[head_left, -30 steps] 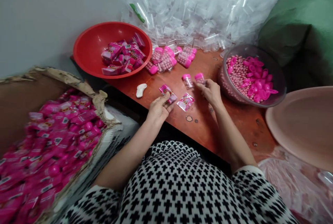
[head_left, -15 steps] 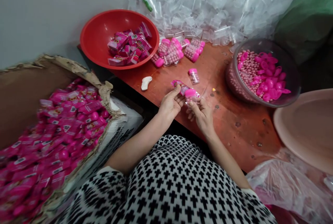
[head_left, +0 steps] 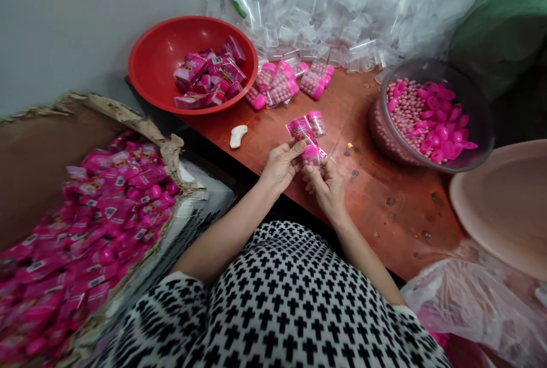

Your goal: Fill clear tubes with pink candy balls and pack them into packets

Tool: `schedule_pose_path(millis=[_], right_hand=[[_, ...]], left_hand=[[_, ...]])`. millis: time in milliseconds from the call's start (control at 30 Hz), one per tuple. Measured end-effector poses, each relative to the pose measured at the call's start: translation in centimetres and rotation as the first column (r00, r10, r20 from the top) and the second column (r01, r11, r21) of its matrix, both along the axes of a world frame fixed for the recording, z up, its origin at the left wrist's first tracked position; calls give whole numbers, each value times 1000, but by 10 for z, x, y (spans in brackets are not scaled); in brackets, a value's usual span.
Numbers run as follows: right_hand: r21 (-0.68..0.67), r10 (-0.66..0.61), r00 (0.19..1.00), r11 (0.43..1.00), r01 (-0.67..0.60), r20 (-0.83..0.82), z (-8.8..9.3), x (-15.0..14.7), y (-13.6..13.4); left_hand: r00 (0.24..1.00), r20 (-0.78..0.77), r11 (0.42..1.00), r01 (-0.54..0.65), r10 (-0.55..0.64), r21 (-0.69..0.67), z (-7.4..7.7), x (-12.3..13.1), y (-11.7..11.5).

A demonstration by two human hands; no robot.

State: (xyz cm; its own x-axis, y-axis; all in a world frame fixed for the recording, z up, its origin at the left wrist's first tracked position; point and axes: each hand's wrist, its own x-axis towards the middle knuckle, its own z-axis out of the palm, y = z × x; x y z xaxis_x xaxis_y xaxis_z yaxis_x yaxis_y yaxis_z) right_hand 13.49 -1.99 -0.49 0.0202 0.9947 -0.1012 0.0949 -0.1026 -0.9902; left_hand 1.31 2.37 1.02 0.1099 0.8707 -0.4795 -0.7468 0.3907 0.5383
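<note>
My left hand (head_left: 280, 167) and my right hand (head_left: 327, 188) meet above the reddish wooden table (head_left: 384, 203). Between them is a small clear bottle with a pink cap (head_left: 311, 154), its cap end inside or against a clear bag with a pink printed label (head_left: 299, 130). My left fingers pinch the bag, and my right fingers hold the bottle's lower end. Just beyond my hands lies a second pink-capped bottle of beads (head_left: 317, 123). Whether the first bottle is fully inside the bag is hard to tell.
A red bowl (head_left: 149, 54) holds pink packets, and bagged bottles (head_left: 277, 86) lie beside it. A glass bowl (head_left: 427, 111) holds pink beads and caps. At left is a cardboard box (head_left: 106, 129) of pink packets. A large bag of clear tubes (head_left: 320, 3) sits behind.
My hands have come together. The pink-capped bottle has moved from the table into my right hand and now sits against the printed bag, which my left hand has lifted.
</note>
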Motion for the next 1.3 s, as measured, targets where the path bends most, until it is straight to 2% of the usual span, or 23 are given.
schedule_pose_path(millis=[100,333,433,533,700,767,900,1000,1200,1300], right_hand=[[-13,0,1000,1000,0,-19,-2,-1,1],[-168,66,949,978,-123,-307,-4,1,9],[-110,21,968,993,-50,-249,-6,0,9],[-35,-46,988,999,41,-149,-7,-1,8],[-136,22,945,988,-71,-327,-6,1,11],[-136,5,941,989,-55,-339,-6,0,11],[-33,-58,981,998,53,-183,-9,-1,7],[9,-71,991,997,72,-111,-12,-1,4],[-102,-14,946,995,-21,-325,-8,1,3],[-140,-28,921,990,-29,-389,-6,1,2]], left_hand=[[998,-31,998,55,-54,31,0,0,1],[976,-186,988,130,-113,81,5,1,7],[970,-221,984,127,-97,128,5,3,9],[965,-234,982,147,-117,117,3,4,10],[955,-241,972,204,-171,119,1,3,11],[956,-239,972,202,-170,117,0,4,11],[967,-205,983,170,-152,73,-1,9,12],[964,-200,981,188,-177,40,-1,13,10],[927,-223,935,334,-302,121,2,6,6],[902,-239,906,398,-358,145,4,4,5]])
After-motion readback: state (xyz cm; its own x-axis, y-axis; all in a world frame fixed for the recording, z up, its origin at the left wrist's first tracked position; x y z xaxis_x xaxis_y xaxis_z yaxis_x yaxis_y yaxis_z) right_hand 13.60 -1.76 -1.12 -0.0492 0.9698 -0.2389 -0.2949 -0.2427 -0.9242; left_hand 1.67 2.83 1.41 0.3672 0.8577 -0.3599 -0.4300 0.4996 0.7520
